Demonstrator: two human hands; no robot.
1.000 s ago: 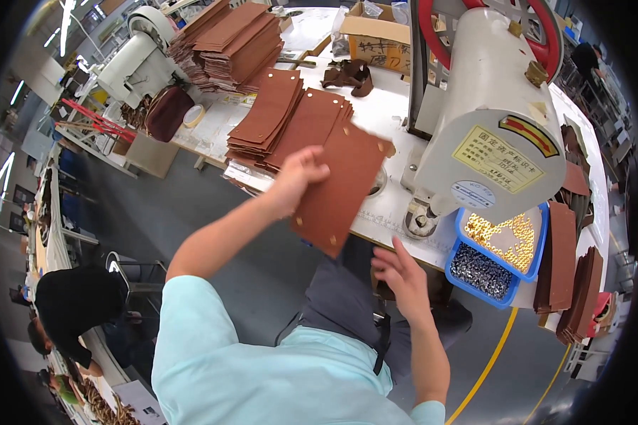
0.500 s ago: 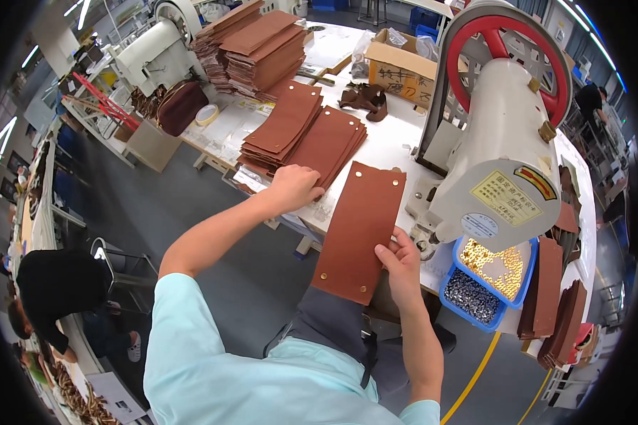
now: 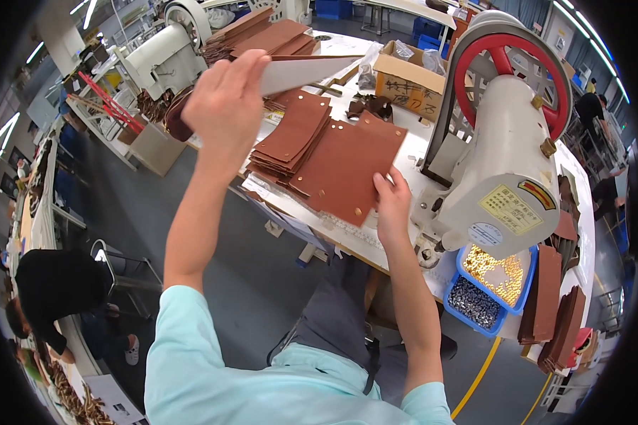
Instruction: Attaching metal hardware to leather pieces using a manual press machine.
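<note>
Two hands are at work: the left hand point(image 3: 223, 106) is raised above the bench point(image 3: 376, 241), its grip closed on one end of a leather piece point(image 3: 312, 69) seen edge-on, pale underside showing, long axis running out to the person's right. Below and to the right, the right hand point(image 3: 392, 205) lies open, fingers flat on the near edge of a brown leather panel point(image 3: 347, 170) on the bench, beside a stack of similar panels point(image 3: 290, 134). A white press machine point(image 3: 503, 177) with a red wheel stands just right; two blue trays of small fittings point(image 3: 493, 280) sit below it.
</note>
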